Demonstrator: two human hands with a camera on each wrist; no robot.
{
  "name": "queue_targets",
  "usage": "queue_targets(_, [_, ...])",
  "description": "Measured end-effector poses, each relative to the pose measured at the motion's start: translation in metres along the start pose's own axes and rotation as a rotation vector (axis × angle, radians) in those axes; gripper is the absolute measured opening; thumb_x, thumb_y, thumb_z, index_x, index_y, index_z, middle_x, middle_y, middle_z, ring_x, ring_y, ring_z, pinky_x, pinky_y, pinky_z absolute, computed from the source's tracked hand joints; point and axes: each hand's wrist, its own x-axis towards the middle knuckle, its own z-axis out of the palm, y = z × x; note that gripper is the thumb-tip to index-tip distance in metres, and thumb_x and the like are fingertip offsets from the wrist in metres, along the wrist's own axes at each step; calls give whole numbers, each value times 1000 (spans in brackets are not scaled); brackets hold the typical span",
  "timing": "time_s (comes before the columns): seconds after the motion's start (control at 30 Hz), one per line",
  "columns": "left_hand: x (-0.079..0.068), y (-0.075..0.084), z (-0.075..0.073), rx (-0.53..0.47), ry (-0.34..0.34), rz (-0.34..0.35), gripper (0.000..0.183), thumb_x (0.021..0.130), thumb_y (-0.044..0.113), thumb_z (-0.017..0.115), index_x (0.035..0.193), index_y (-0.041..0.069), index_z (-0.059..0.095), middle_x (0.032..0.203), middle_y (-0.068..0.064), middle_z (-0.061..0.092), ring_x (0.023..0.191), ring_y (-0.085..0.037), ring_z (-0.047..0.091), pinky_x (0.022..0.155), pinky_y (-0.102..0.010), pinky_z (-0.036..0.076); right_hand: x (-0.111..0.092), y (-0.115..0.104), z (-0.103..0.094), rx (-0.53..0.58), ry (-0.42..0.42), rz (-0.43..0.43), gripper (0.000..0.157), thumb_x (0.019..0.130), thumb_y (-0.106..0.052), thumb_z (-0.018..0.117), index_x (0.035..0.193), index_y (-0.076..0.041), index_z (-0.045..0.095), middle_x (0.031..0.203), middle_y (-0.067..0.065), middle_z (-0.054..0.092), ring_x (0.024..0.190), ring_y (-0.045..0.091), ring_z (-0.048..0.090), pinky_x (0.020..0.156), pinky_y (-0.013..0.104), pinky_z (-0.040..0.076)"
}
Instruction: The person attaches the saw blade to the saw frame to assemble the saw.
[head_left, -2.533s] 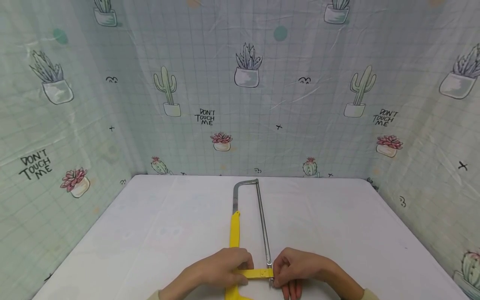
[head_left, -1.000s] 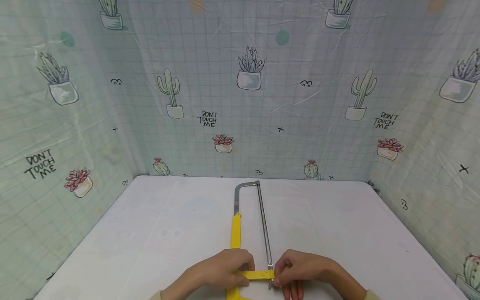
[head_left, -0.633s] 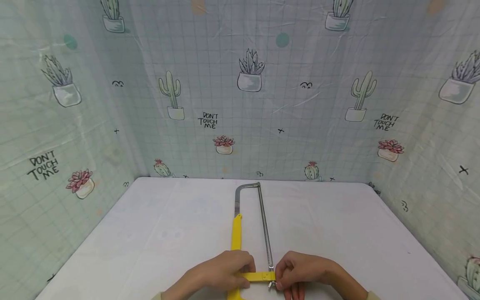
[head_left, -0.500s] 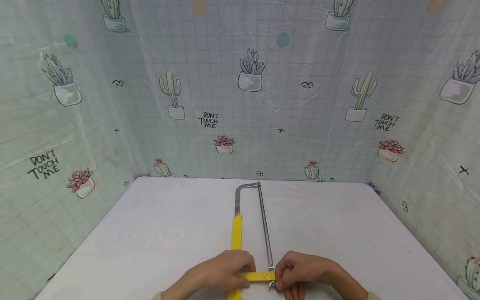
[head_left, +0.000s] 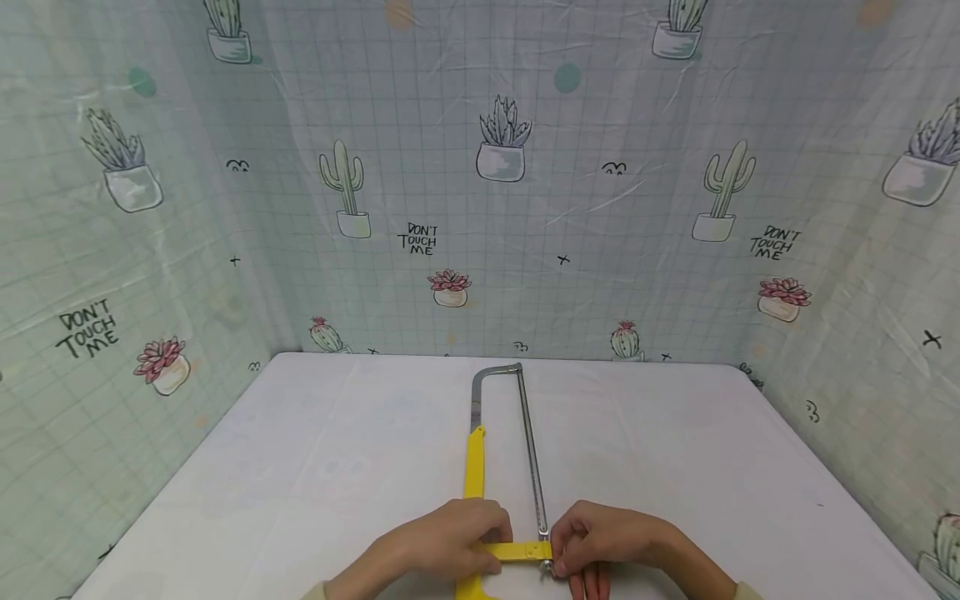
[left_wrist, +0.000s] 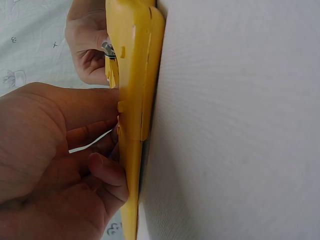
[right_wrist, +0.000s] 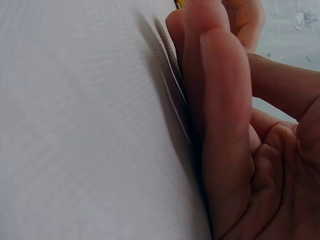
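Note:
A hacksaw (head_left: pixel 474 463) with a yellow frame and a grey metal front lies flat on the white table. Its blade (head_left: pixel 531 454) runs along the right side, joined to the bow at the far end and to the yellow crosspiece (head_left: pixel 517 551) at the near end. My left hand (head_left: pixel 453 537) grips the yellow frame where the crosspiece meets it. At the near end of the blade sits a small metal wing nut (head_left: pixel 547 569), also visible in the left wrist view beside the other hand. My right hand (head_left: pixel 600 537) pinches this wing nut between thumb and forefinger, its other fingers low against the table.
The white table (head_left: pixel 360 433) spreads out around the saw on both sides. A curtain (head_left: pixel 562 200) printed with cacti stands behind the table and along its left and right sides.
The wing nut has turned between the frames under the right thumb and forefinger. The left hand keeps its grip on the frame. The whole head view has shifted slightly.

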Motion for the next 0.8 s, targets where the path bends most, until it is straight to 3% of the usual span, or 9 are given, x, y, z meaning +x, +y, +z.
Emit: queue_targets(0.8, [0, 1, -2, -11, -6, -14, 15, 91, 24, 78, 101, 26, 67, 91, 20, 57, 83, 4, 51, 78, -18, 47, 2, -4, 5, -18, 59, 33, 8, 94, -13, 69, 87, -11, 71, 67, -6, 70, 51, -1, 60, 50, 15, 50])
